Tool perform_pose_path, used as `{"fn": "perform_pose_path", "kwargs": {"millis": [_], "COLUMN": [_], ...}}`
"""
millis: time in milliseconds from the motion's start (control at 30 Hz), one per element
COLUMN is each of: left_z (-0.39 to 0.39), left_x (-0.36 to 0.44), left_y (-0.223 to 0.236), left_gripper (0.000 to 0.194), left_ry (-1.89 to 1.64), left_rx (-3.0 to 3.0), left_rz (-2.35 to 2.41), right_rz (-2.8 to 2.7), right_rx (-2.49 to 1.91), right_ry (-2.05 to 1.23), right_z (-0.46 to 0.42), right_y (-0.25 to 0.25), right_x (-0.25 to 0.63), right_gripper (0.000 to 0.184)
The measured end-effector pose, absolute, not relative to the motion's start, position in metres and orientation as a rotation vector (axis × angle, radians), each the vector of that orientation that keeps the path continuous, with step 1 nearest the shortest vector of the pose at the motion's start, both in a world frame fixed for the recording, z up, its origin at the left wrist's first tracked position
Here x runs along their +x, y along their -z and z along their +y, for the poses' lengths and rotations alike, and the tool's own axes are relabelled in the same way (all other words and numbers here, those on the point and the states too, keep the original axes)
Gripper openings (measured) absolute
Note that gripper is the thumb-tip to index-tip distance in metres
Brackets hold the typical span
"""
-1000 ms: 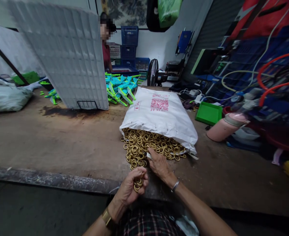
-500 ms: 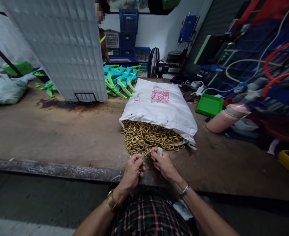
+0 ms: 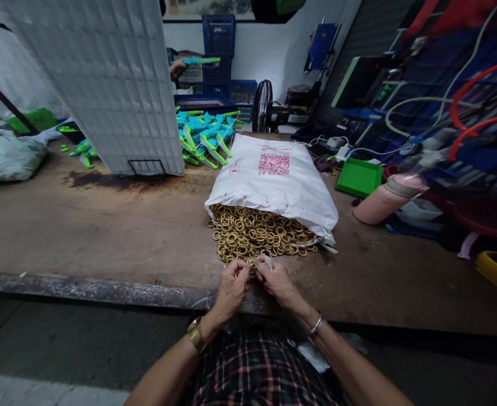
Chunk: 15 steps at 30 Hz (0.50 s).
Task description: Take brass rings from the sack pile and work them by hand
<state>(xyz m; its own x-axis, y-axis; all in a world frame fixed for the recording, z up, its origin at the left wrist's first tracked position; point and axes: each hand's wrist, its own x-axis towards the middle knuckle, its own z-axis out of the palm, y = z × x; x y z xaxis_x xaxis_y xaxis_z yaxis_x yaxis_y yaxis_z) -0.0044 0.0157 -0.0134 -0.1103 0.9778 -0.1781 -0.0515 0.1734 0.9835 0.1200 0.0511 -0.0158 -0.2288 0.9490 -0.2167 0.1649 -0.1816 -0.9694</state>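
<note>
A white sack [image 3: 248, 192] with a red printed code lies on the table, its mouth towards me. Gold-coloured metal rings [image 3: 252, 231] spill from it in a heap. At the heap's near edge, my left hand [image 3: 233, 287] is closed, thumb and fingers pinching what looks like a gold ring, mostly hidden by the fingers. Close beside it, my right hand [image 3: 277, 280] is closed around a small pale flat tool [image 3: 268, 263], whose kind I cannot make out. The fingertips of both hands almost meet.
A white ribbed panel [image 3: 117, 84] stands upright at left, beside blue-green plastic toy bows [image 3: 206, 135]. A green tray [image 3: 359, 176] and a pink bottle [image 3: 386, 203] are at right. A fan [image 3: 263, 107] is behind the sack. Another person's hand [image 3: 177, 68] shows behind the panel.
My left hand has turned so its back faces up more, and my right hand has shifted slightly left. The other person's hand has come up with a blue-green piece.
</note>
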Motion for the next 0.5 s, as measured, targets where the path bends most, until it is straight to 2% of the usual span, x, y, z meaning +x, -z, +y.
{"fn": "perform_pose_path", "kwargs": {"millis": [200,333,500], "left_z": [0.0135,0.0137,0.0133], "left_x": [-0.0025,-0.0042,-0.007], "left_y": [0.0141,0.0148,0.0141], "left_gripper": [0.012,0.015,0.029], "left_ry": [-1.295,-1.197,-0.975], "left_rx": [1.289,1.198,1.001], "left_rz": [1.373,1.329,1.185], "right_rz": [-1.682,-1.697,-1.693], "right_rx": [-1.42,-1.454,-1.448], "right_ry": [-1.101,-1.125,-1.133], "right_z": [0.0539,0.0529,0.0505], "right_y": [0.0178,0.018,0.0133], "right_x": [0.1177,0.1164,0.1167], "right_gripper": [0.025,0.026,0.026]}}
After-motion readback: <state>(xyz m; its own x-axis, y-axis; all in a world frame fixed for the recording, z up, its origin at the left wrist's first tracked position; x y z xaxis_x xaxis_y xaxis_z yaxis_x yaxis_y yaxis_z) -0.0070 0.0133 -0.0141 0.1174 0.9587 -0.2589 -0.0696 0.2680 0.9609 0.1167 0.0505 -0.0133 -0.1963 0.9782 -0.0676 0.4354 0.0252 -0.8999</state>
